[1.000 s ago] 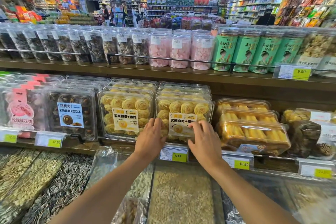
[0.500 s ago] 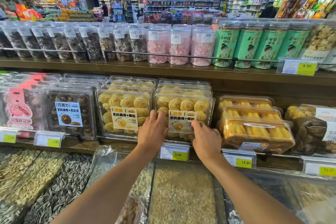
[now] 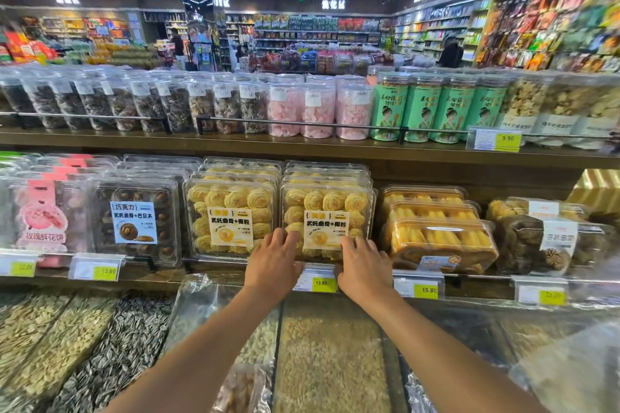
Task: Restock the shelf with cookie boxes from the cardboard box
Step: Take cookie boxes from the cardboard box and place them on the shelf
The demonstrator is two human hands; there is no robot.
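Observation:
A clear plastic box of yellow swirl cookies (image 3: 327, 211) stands upright at the front of the middle shelf (image 3: 214, 266), with more such boxes stacked behind it. My left hand (image 3: 272, 261) rests its fingers on the box's lower left corner. My right hand (image 3: 364, 263) presses the lower right corner. Both hands touch the front face rather than wrap around it. A matching cookie box (image 3: 231, 216) stands just to the left. The cardboard box is out of view.
Chocolate cookie boxes (image 3: 136, 221) and pink pastry boxes (image 3: 42, 214) stand to the left, long yellow biscuit boxes (image 3: 439, 235) to the right. Jars line the upper shelf (image 3: 318, 107). Bulk bins of seeds and grains (image 3: 330, 355) lie below my arms. Price tags (image 3: 320, 282) edge the shelf.
My hands have stayed on the box's lower corners, with the box pushed slightly back and settled upright. The view has tilted up a little.

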